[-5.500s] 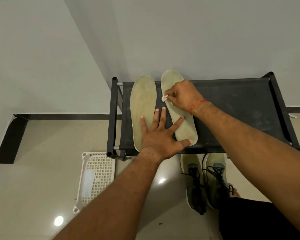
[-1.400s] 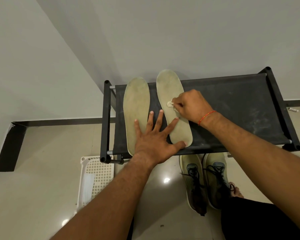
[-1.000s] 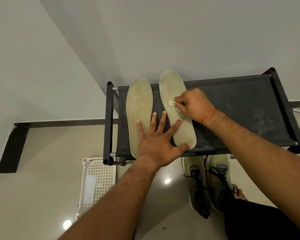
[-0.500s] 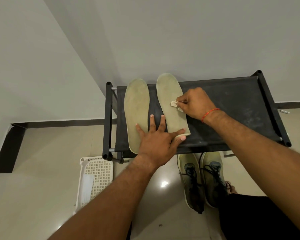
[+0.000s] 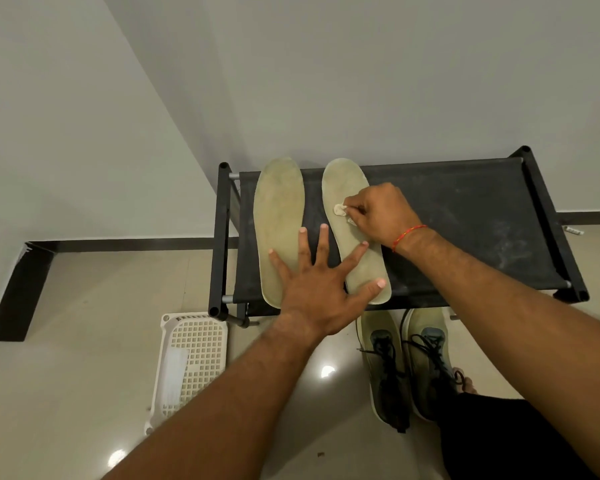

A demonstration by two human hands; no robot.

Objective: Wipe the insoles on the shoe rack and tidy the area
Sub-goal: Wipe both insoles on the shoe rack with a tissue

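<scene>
Two pale insoles lie side by side at left end of shoe rack (image 5: pixel 465 216) top. Left hand (image 5: pixel 317 289) flat, fingers splayed, pinning left insole (image 5: pixel 279 216) and right insole (image 5: pixel 355 251) near front edge. Right hand (image 5: pixel 378 213) fingers pinched on small white wipe (image 5: pixel 339 210), pressed on right insole. Shoes (image 5: pixel 407 358) on floor below front edge.

Below me a white basket (image 5: pixel 196 355) lies on the tiled floor (image 5: pixel 84 341), beside a pair of laced shoes (image 5: pixel 409 362). Grey walls (image 5: pixel 361 81) meet in a corner, edged with dark skirting (image 5: pixel 118 244).
</scene>
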